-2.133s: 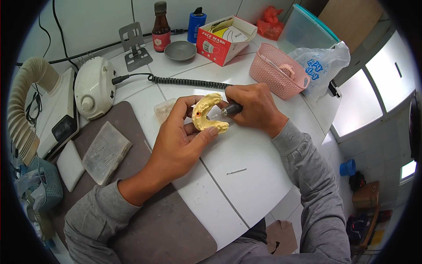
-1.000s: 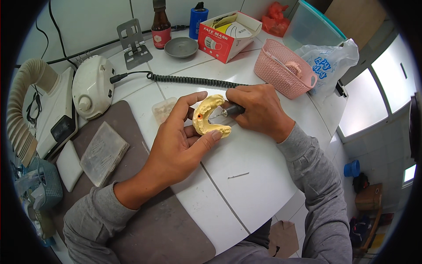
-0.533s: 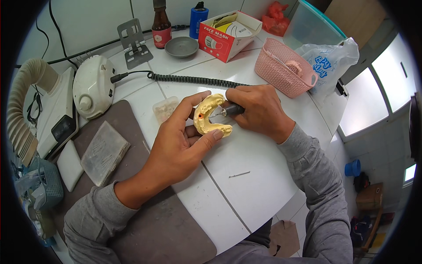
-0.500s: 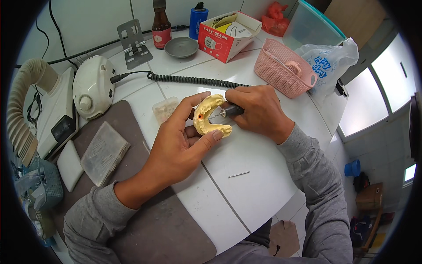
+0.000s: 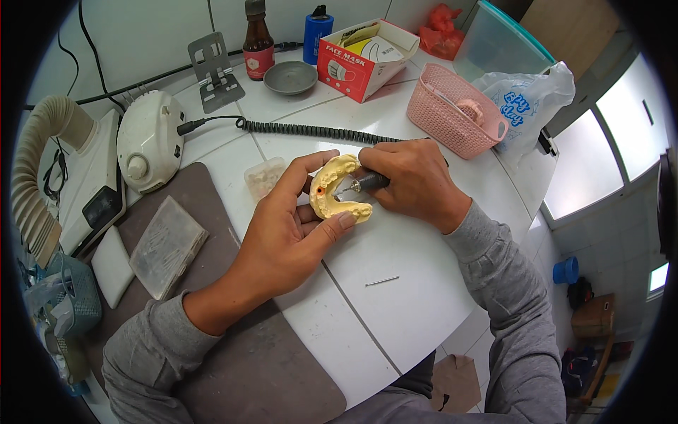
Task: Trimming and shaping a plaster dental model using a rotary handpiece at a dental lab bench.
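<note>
My left hand (image 5: 286, 237) is closed around a yellow plaster dental model (image 5: 326, 201), thumb on its near end and fingers behind its curved side. The model is horseshoe-shaped, with an orange-rimmed dark hole in one tooth spot. In my right hand (image 5: 417, 177) is a dental handpiece (image 5: 372, 181), black with a metal tip; its thin bur points into the inner side of the model. Whether the bur touches the plaster I cannot tell. A loose metal bur (image 5: 383, 280) lies on the white tiled table (image 5: 424, 304) below my hands.
A coiled black cord (image 5: 318, 130) runs from the white control unit (image 5: 150, 141) toward my right hand. A small clear box (image 5: 264, 178) stands behind my left hand. A flat bur case (image 5: 169, 247) rests on the brown mat (image 5: 282, 367). Farther back are a mask box (image 5: 360, 63) and pink basket (image 5: 445, 113).
Both hands keep their hold, with the model and handpiece shifted only very slightly. Nothing was picked up or let go.
</note>
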### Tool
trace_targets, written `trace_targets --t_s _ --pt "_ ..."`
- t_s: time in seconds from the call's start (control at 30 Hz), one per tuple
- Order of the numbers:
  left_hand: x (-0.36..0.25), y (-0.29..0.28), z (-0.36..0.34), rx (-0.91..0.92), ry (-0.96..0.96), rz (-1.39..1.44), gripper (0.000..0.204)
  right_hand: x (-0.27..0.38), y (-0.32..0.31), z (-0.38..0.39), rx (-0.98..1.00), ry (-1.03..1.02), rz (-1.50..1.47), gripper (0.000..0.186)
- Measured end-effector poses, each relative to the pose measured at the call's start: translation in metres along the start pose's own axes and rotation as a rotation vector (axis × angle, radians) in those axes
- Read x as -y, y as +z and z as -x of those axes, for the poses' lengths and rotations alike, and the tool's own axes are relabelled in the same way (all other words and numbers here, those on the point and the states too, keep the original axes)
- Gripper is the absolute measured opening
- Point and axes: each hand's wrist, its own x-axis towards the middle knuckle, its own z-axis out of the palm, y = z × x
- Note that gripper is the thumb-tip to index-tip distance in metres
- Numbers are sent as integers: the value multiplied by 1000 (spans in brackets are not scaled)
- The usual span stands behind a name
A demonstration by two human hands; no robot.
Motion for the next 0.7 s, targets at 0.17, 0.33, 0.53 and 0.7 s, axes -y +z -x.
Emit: trace_targets --t_s 0.17,0.33,0.53,0.7 --pt "1 0 0 5 4 0 65 0 -1 0 11 -4 -6 20" --pt "-2 0 1 13 -10 11 66 1 -4 0 41 0 -2 22" --pt "-2 0 1 26 -17 16 68 1 -5 -1 54 -14 7 21" --pt "-1 0 2 34 -17 20 68 2 -7 -1 63 -14 17 21"
